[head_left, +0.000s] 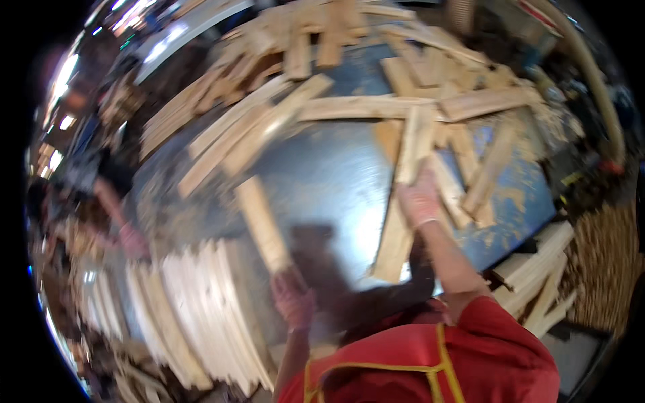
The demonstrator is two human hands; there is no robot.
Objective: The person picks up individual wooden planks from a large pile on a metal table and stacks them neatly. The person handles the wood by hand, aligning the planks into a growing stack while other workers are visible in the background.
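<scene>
My left hand, in a pinkish glove, is closed round the near end of a short pale wooden board. That board slants up and away over the metal tabletop. Farther right, my gloved right hand grips the edge of a longer wooden board, which runs from near my body toward the pile at the back. Its fingers are partly hidden and a little blurred. Several loose boards lie crisscrossed just right of that hand.
Near left stands a row of pale boards set close together. Loose boards and a heap fill the far side. A co-worker's gloved hand is at the left edge. More boards lie below the table's right corner. Sawdust covers parts of the top.
</scene>
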